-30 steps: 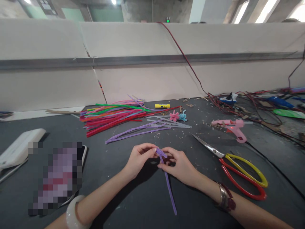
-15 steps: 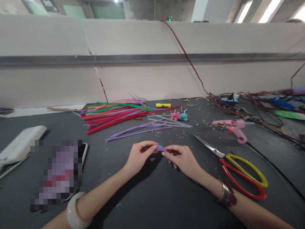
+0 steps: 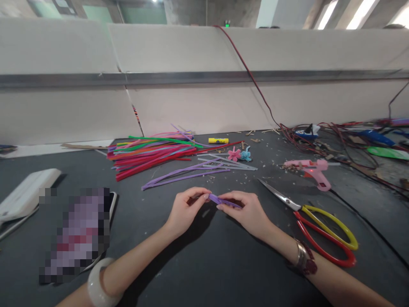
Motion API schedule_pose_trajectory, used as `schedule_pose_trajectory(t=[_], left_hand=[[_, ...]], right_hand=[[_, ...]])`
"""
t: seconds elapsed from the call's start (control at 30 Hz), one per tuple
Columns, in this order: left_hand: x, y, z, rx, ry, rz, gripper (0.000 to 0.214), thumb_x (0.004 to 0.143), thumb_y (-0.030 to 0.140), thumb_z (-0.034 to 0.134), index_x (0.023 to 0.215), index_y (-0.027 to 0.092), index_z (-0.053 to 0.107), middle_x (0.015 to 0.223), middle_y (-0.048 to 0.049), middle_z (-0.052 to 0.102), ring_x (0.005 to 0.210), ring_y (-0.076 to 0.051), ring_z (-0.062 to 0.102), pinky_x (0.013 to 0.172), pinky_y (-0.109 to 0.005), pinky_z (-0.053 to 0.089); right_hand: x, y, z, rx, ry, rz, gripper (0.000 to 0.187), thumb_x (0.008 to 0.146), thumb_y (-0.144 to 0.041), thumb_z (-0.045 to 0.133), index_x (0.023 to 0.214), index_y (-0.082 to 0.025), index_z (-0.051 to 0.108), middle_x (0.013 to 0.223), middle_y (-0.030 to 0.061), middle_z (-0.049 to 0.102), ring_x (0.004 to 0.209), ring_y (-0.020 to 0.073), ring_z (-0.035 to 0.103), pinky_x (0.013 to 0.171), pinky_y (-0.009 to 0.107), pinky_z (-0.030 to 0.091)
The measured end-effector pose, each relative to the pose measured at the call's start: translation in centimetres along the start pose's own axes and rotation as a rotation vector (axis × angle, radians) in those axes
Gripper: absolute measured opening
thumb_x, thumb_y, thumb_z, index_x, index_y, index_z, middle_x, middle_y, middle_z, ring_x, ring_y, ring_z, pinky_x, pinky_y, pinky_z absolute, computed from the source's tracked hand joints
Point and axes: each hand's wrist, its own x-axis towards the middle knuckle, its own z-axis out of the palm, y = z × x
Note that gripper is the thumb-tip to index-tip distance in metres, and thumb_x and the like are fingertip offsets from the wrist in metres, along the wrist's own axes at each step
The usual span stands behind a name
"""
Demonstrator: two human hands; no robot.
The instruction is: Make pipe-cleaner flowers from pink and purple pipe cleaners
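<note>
Both hands meet over the middle of the dark table around a bent purple pipe cleaner (image 3: 216, 199). My left hand (image 3: 189, 209) pinches its left end between thumb and fingertips. My right hand (image 3: 247, 212) has thumb and fingers on either side of its right part, which reaches into the palm. Just beyond the hands lie long purple pipe cleaners (image 3: 179, 175) and grey ones (image 3: 238, 164). Two small finished flowers, a pink flower (image 3: 234, 154) and a blue flower (image 3: 246, 154), sit behind them.
A pile of coloured pipe cleaners (image 3: 153, 155) and a yellow glue stick (image 3: 218, 140) lie at the back. To the right are large scissors (image 3: 295, 207), a pink glue gun (image 3: 315, 168) and tangled cables (image 3: 294, 136). A phone (image 3: 79, 234) and a white power bank (image 3: 27, 194) are at left.
My right hand's fingers have loosened and straightened, so more of the purple pipe cleaner shows between them. My left hand keeps its pinch in nearly the same place.
</note>
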Motion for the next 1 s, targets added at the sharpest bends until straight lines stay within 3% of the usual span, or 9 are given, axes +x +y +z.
schedule_pose_trajectory(t=[0.13,0.33,0.5,1.0], left_hand=[[0.0,0.2,0.1,-0.072,-0.007,-0.036,0.013,0.074,0.024,0.061,0.082,0.015,0.066,0.081,-0.0045,0.069,0.074,-0.016,0.064,0.072,-0.025,0.051],[-0.1,0.3,0.2,-0.164,-0.037,-0.077,0.018,0.068,0.024,0.066,0.083,0.014,0.067,0.084,-0.0063,0.070,0.078,-0.018,0.065,0.075,-0.029,0.052],[-0.1,0.4,0.3,-0.186,-0.065,-0.105,0.023,0.062,0.021,0.071,0.084,0.014,0.067,0.083,-0.0061,0.071,0.078,-0.018,0.065,0.077,-0.030,0.052],[-0.2,0.3,0.1,-0.121,-0.121,-0.035,0.019,0.066,0.023,0.068,0.084,0.015,0.068,0.087,-0.0077,0.069,0.081,-0.019,0.064,0.079,-0.030,0.051]], right_hand=[[-0.1,0.1,0.0,-0.162,0.046,-0.153,0.014,0.077,-0.023,0.060,0.088,-0.019,0.068,0.077,0.0040,0.067,0.063,0.0134,0.060,0.055,0.023,0.047],[-0.2,1.0,0.0,-0.282,0.130,-0.387,0.015,0.081,-0.019,0.054,0.090,-0.019,0.065,0.080,0.0049,0.067,0.073,0.0148,0.061,0.068,0.027,0.049],[-0.3,1.4,-0.1,-0.378,0.081,-0.523,0.017,0.084,-0.017,0.051,0.096,-0.017,0.063,0.084,0.0060,0.067,0.076,0.0150,0.059,0.071,0.029,0.049],[-0.4,1.8,-0.5,-0.470,0.044,-0.611,0.017,0.084,-0.014,0.049,0.094,-0.015,0.063,0.083,0.0073,0.067,0.076,0.0165,0.059,0.070,0.031,0.049]])
